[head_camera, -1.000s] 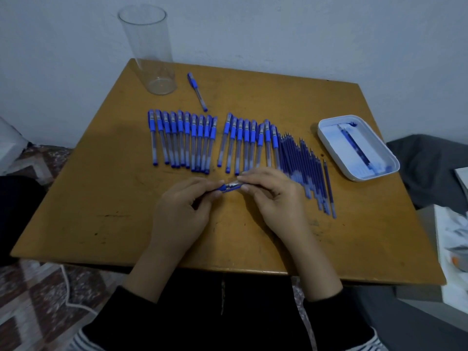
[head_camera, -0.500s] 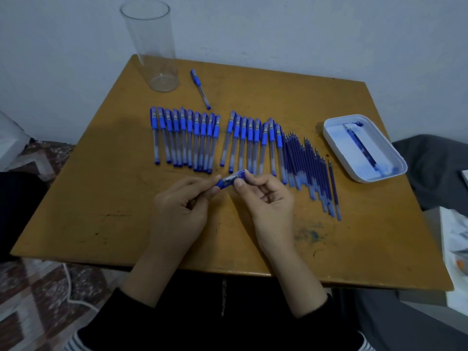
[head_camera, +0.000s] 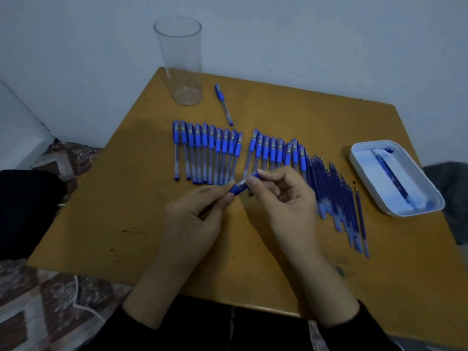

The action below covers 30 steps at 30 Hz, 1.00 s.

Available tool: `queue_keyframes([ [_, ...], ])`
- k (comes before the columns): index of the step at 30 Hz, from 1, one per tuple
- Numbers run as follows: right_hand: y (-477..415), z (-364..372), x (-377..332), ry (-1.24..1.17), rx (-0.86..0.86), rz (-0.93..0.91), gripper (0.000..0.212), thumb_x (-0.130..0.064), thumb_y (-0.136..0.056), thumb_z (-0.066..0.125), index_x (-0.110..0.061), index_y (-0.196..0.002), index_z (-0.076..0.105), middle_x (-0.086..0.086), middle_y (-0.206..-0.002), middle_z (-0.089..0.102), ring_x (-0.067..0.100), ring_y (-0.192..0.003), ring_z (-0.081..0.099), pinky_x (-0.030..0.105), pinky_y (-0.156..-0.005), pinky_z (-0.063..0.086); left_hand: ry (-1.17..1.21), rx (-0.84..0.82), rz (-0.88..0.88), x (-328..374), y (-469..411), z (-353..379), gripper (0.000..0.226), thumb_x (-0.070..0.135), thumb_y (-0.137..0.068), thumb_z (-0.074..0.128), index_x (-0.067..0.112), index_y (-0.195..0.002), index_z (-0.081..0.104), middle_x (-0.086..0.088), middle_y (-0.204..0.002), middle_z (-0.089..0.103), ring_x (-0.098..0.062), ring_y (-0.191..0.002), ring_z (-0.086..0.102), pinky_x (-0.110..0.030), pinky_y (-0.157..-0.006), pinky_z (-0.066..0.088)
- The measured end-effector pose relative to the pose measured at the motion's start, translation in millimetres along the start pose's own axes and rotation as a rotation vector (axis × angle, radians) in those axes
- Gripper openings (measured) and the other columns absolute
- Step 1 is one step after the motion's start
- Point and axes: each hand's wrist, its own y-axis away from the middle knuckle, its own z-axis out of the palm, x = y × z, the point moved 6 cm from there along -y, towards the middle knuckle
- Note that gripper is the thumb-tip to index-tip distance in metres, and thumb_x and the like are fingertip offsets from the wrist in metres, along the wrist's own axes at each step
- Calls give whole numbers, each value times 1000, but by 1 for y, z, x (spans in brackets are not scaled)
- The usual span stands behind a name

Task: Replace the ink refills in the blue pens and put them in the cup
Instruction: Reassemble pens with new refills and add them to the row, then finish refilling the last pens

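Observation:
Both hands hold one blue pen (head_camera: 240,187) above the middle of the yellow-brown table (head_camera: 126,224). My left hand (head_camera: 195,219) grips its barrel, and my right hand (head_camera: 283,198) pinches its blue cap end. Behind them lie two rows of several capped blue pens (head_camera: 207,155), and to the right a fan of several blue ink refills (head_camera: 336,198). A tall clear plastic cup (head_camera: 181,62) stands empty at the far left corner. Next to it lies a single blue pen (head_camera: 224,103).
A white tray (head_camera: 428,191) with one blue refill inside sits near the table's right edge. A white wall rises behind the table. Patterned floor and a white cable show at the lower left, grey fabric at the right.
My hands have lifted the pen and tilted it, cap end up toward the pen rows. My right hand has shifted from lying over the pen to pinching its cap end.

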Motion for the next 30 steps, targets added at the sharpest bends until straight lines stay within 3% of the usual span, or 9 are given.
queue_keyframes([
  [2,-21,13,-5,32,-58,11,16,-4,-88,70,8,-92,61,15,-68,57,15,-63,55,22,-63,51,-20,-3,28,-3,-16,-9,29,18,-91,70,17,-120,70,27,-108,64,11,-99,65,-8,-86,49],
  [4,-46,31,-10,45,-119,21,15,-4,-88,70,6,-95,62,21,-76,61,22,-70,61,30,-71,56,-47,-8,42,-12,-33,-20,30,22,-93,68,19,-122,69,25,-111,65,8,-102,65,-11,-87,50],
  [7,-88,63,-9,55,-239,21,11,-2,-89,70,0,-97,62,23,-80,65,20,-77,67,31,-73,59,-80,13,1,-32,-57,-39,29,29,-97,62,17,-123,71,13,-116,69,3,-109,64,-16,-91,52],
  [12,-151,118,9,51,-367,73,10,1,-91,66,1,-100,61,4,-66,65,8,-59,64,24,-67,58,-231,16,-178,-77,-93,-69,33,36,-104,50,25,-131,67,21,-119,62,28,-100,50,2,-80,39],
  [14,-170,137,16,94,-416,73,10,0,-91,67,1,-100,63,1,-64,65,6,-56,63,26,-68,58,-293,-32,-222,-96,-101,-75,42,45,-103,43,29,-138,61,14,-128,63,14,-103,55,-3,-82,40],
  [16,-184,154,25,193,-459,50,10,-4,-91,69,-1,-99,66,4,-67,65,5,-58,64,25,-69,59,-339,-114,-244,-112,-107,-75,50,48,-102,39,26,-143,56,2,-138,61,-9,-119,57,-22,-96,46],
  [20,-201,174,43,373,-529,11,13,-9,-90,72,1,-98,70,9,-74,67,4,-61,64,27,-69,58,-507,-246,-287,-133,-109,-67,53,49,-106,36,23,-150,48,1,-159,40,-19,-149,32,-40,-121,26],
  [25,-207,180,47,459,-550,-71,15,-14,-87,75,-1,-95,74,-1,-77,64,2,-68,58,19,-69,53,-588,-301,-313,-144,-107,-62,70,59,-96,17,26,-153,41,3,-164,30,-20,-153,20,-34,-122,9],
  [30,-212,180,49,516,-582,-99,14,-14,-87,75,-3,-96,74,7,-87,68,11,-78,62,28,-77,56,-601,-360,-316,-146,-103,-57,89,76,-86,4,30,-159,27,8,-167,15,-16,-156,6,-30,-121,-2],
])
